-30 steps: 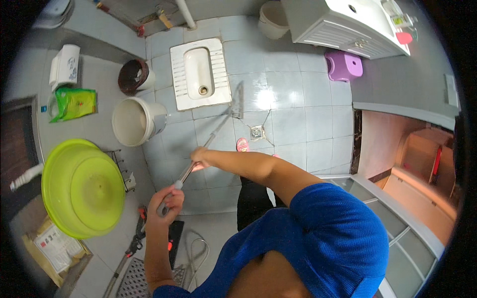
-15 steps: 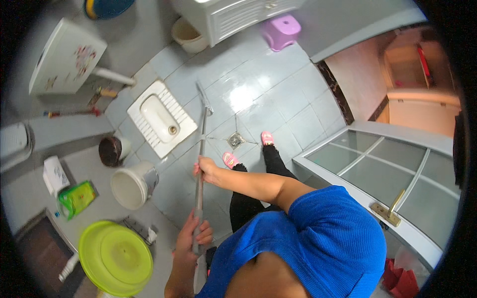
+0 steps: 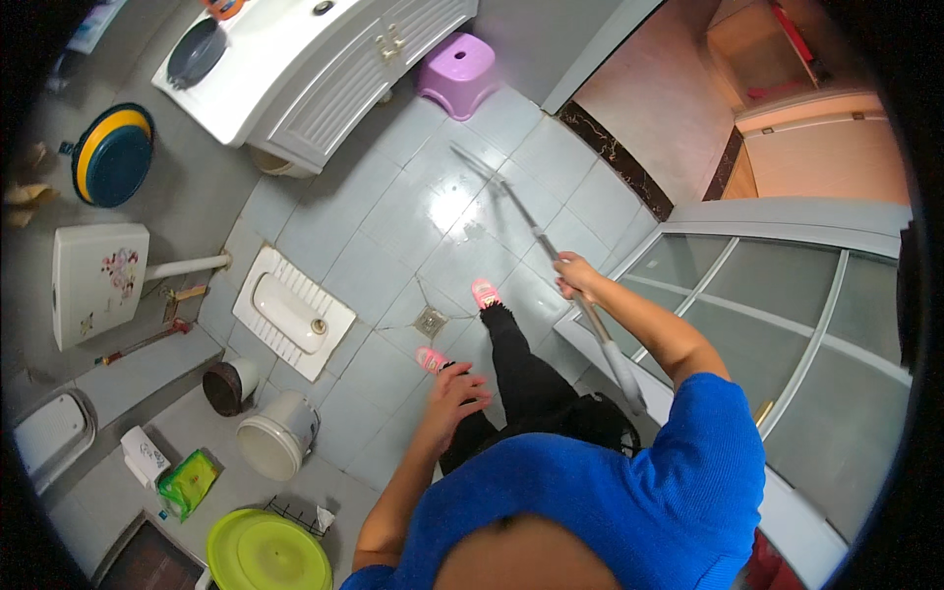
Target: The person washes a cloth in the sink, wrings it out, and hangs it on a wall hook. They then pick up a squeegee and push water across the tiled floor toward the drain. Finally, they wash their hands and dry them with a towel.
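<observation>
The long, slim grey-handled floor tool with a narrow, blade-like head slants above the pale blue-grey tiled floor, its long axis running from upper left, headward, to lower right. The right hand, nearer, has its fingers wrapped around the shaft; the left hand, well apart leftward, appears empty, fingers loosely spread.

A ribbed blue top with a short sleeve fills the lower centre of the frame; above it come black trousers (their hems look frayed) and pink shoes near mid-frame.
</observation>
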Demonstrator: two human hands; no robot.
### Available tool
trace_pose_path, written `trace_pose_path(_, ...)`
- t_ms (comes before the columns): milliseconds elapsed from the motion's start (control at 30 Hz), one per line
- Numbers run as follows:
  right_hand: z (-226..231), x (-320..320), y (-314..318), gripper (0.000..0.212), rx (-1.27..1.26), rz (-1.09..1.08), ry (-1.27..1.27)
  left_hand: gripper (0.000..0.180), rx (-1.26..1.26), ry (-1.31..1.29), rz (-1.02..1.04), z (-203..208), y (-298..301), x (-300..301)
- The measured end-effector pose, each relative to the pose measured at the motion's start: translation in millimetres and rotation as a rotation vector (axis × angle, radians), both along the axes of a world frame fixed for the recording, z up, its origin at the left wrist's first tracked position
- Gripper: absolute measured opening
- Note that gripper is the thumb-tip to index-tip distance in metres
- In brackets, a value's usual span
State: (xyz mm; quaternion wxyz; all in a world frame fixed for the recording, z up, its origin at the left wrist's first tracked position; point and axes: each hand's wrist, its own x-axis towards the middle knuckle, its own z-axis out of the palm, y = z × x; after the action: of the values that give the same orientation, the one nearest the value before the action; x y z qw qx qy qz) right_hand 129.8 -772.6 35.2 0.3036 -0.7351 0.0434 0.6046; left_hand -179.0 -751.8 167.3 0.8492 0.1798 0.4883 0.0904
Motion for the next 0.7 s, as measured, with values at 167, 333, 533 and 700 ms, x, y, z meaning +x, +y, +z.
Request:
trace_pose_path(167,-38,114,-32,0.047,-0.045,-0.017,-0.177,0.027,-0.011,0.222,0.065,-29,17,6)
trace_pose_path(333,-89,193,-12,0.046,-0.023,-0.037,-0.235,0.02,-0.05,0.351,0.176,-42,27,10)
trace_pose_path(533,-128,243,30,0.044,-0.055,0.103,-0.414,0.018,-0.066,0.405,0.222,-42,29,18)
trace_pose_path(700,-132,230,14,0.047,-0.121,0.309,-0.324,0.017,-0.115,0.41,0.24,-49,27,26)
